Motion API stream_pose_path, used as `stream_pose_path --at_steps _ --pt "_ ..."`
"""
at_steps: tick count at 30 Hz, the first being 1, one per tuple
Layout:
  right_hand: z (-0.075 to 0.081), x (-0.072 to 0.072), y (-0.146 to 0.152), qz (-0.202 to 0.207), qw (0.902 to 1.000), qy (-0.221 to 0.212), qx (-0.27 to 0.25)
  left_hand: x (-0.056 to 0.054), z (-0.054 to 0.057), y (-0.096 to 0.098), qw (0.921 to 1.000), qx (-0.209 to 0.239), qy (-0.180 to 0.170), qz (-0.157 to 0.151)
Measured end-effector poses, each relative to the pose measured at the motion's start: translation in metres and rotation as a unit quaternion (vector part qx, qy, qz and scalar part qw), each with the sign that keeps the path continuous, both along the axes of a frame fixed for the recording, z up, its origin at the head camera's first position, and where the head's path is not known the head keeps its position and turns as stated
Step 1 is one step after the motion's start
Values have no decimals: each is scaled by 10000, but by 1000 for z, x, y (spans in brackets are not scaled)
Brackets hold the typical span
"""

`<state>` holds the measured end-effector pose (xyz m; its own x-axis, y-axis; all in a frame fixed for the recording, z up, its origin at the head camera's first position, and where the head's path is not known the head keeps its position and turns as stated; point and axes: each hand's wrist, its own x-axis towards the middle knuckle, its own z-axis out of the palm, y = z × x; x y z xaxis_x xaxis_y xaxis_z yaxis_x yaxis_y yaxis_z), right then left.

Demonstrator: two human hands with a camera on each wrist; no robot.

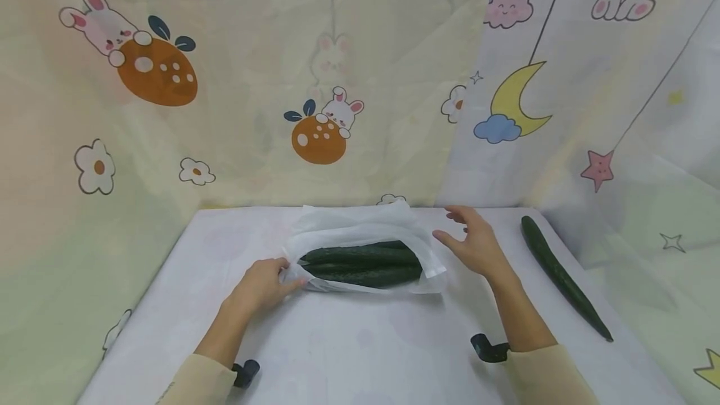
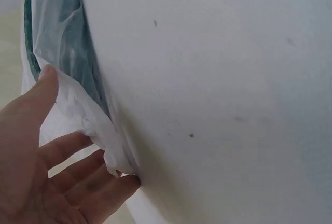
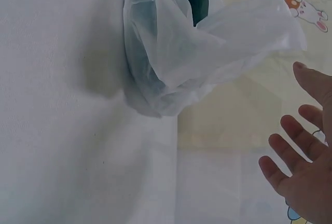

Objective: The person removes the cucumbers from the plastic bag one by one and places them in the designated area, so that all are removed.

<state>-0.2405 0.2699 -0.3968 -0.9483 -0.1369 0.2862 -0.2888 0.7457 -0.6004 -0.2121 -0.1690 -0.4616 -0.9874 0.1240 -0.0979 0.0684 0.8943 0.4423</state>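
Observation:
A thin white plastic bag (image 1: pixel 430 264) lies at the middle of the table, its mouth facing up. Inside it, several dark green cucumbers (image 1: pixel 360 264) lie side by side. My left hand (image 1: pixel 263 283) holds the bag's left end, the thumb on the near side and the other fingers around the end. The left wrist view shows the crumpled bag end (image 2: pixel 78 105) between that thumb and the fingers. My right hand (image 1: pixel 475 245) is off the bag's right end, fingers spread and holding nothing. In the right wrist view, a loose flap of the bag (image 3: pixel 249 24) stands out near the thumb.
A single long cucumber (image 1: pixel 565 277) lies slantwise along the right side of the white table (image 1: pixel 382 349). Behind the table hangs a printed cloth (image 1: pixel 253 142) with rabbits, oranges and flowers. Black wrist devices (image 1: pixel 489 349) stick out by the sleeves.

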Motion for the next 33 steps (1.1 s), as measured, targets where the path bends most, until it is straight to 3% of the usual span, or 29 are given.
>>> stream_pose_path --at_steps 4,16,26,33 --pt "-1 -1 -8 112 9998 -3 -150 -2 -3 0 9999 -68 120 24" --pt "0 1 -42 953 9913 345 -840 2 -4 3 9993 -256 162 219" --pt "-3 5 -66 1513 9769 676 -1352 4 -9 5 9970 -447 609 -158" --pt "3 13 -88 1946 9688 453 -1468 3 -10 6 9959 -572 670 -212"
